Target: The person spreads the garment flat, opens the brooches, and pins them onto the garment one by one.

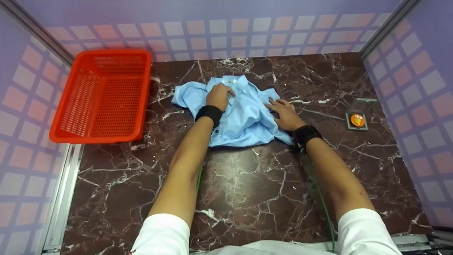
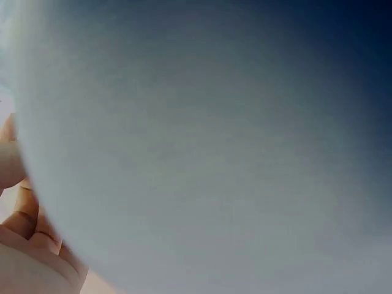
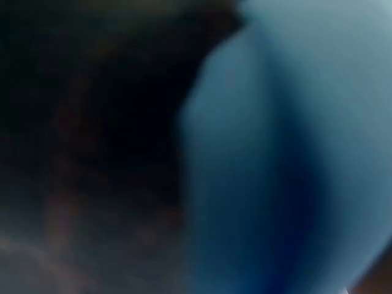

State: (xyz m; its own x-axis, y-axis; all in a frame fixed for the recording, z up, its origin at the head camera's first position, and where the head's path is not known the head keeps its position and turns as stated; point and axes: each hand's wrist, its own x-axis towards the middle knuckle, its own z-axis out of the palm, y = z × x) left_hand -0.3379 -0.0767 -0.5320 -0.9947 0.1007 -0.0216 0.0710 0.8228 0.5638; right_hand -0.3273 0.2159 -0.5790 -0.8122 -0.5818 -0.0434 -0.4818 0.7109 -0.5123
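Both forearms reach over the worktop (image 1: pixel 247 184): left hand (image 1: pixel 219 95) bunches the blue shirt (image 1: pixel 244 120) collar, right hand (image 1: pixel 286 114) presses flat, mid-fold; smoothing seems due.

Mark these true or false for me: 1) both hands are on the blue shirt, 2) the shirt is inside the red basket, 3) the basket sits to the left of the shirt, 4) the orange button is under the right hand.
1) True: the left hand and the right hand both rest on the light blue shirt.
2) False: the shirt lies crumpled on the marble table; nothing shows in the red basket.
3) True: the basket stands at the table's left edge, apart from the shirt.
4) False: the orange button lies to the right of that hand, untouched.
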